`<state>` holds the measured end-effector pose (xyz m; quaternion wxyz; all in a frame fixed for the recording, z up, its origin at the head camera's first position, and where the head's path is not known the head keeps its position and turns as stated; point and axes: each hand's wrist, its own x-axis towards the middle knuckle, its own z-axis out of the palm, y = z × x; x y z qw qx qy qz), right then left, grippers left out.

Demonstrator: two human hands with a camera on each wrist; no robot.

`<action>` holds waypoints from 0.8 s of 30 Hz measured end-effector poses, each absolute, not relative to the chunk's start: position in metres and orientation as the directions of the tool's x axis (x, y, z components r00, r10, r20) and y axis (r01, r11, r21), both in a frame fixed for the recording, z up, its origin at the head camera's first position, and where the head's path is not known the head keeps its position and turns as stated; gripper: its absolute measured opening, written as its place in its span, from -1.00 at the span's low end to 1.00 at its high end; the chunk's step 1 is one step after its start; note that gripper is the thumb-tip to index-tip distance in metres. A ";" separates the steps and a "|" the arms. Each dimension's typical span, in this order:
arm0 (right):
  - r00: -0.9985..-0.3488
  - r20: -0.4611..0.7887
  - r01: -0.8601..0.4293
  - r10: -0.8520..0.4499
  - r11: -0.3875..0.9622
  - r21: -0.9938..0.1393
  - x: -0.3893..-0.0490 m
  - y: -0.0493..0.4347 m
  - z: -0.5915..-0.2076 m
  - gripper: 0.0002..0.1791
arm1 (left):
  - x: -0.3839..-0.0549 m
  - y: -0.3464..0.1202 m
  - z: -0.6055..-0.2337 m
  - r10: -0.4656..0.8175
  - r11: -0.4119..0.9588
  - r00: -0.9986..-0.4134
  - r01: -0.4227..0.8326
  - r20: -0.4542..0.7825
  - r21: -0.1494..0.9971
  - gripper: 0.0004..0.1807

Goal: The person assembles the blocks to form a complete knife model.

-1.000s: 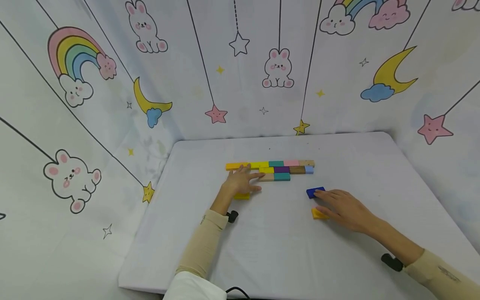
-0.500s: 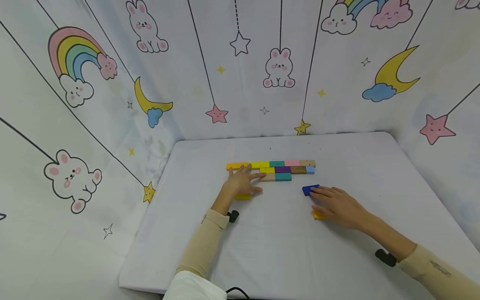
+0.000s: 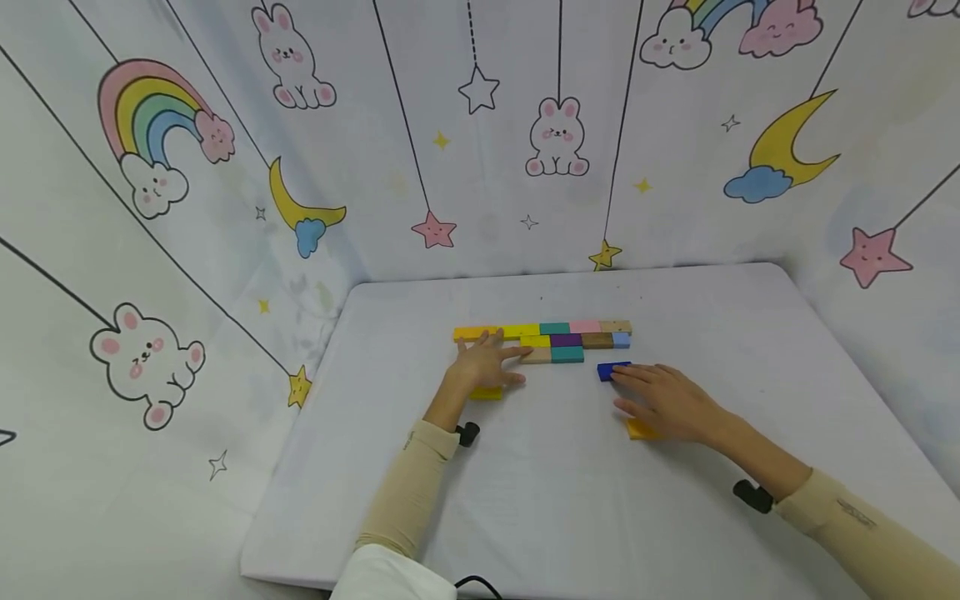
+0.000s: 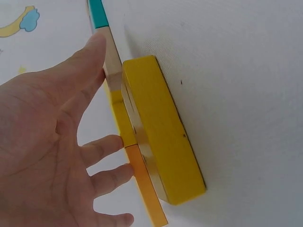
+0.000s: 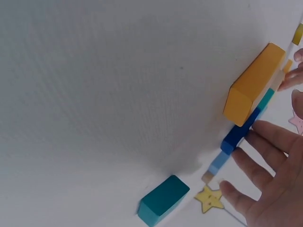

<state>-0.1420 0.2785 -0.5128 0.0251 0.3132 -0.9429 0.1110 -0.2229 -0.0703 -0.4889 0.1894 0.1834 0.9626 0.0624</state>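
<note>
Several flat coloured wooden blocks form three stepped rows at the back of the table, among them a purple block [image 3: 566, 340] and a teal block [image 3: 567, 354]. My left hand [image 3: 480, 367] rests at their left end, fingers spread and fingertips on the blocks. A yellow block [image 4: 163, 132] lies near that wrist. My right hand [image 3: 671, 404] has outstretched fingers touching a dark blue block [image 3: 606, 372], just in front of the rows and apart from them. Beneath its palm side lies an orange-yellow block [image 5: 255, 85], partly hidden in the head view.
The right wrist view also shows a loose teal block [image 5: 165, 198], hidden in the head view. A white cloth covers the table [image 3: 555, 500]. Behind it hangs a patterned backdrop [image 3: 495, 167]. A black cable [image 3: 478, 581] shows at the front edge.
My right hand has slid the dark blue block leftward and back, closer to the rows, turning it straighter. The orange-yellow block stays in place. My left hand has not visibly moved.
</note>
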 end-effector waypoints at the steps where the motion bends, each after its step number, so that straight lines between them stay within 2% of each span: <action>1: -0.802 0.119 -0.597 -0.586 0.778 -0.196 -0.143 0.278 -0.512 -0.42 | -0.223 -0.071 -0.489 0.378 0.925 -0.862 0.331 -0.339 0.188 -0.30; 16: -0.831 0.032 -0.549 -0.555 0.809 -0.211 -0.163 0.269 -0.514 -0.39 | -0.221 -0.072 -0.489 0.384 0.922 -0.862 0.335 -0.332 0.196 -0.32; 24: -0.832 0.030 -0.547 -0.555 0.810 -0.212 -0.170 0.267 -0.514 -0.39 | -0.219 -0.072 -0.487 0.390 0.919 -0.861 0.343 -0.327 0.194 -0.32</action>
